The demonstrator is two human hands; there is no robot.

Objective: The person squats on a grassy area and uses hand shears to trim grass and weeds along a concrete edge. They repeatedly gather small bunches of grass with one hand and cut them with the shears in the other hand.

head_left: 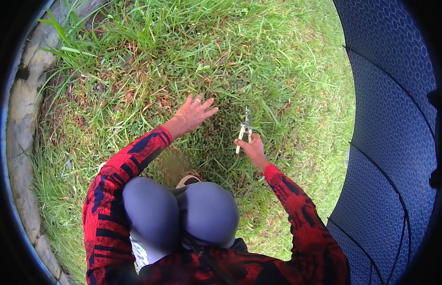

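Note:
My right hand [254,150] grips a pair of garden shears [247,118] by the pale, cream-coloured handles. Their metal blades point away from me over the grass [287,71], looking slightly parted. Whether the blades touch any stalks cannot be made out. To the left, my left hand [194,113] is spread with its fingers apart, a ring on one of them. It hovers at or just above a darker patch of short, leafy growth [221,124] and holds nothing visible.
A weathered concrete edge [22,118] curves along the left. Taller grass tufts [149,28] stand at the far left. On the right hangs a dark blue patterned fabric sheet [392,118] crossed by black cords. My bent knees [209,213] and a shoe [189,179] are close below my hands.

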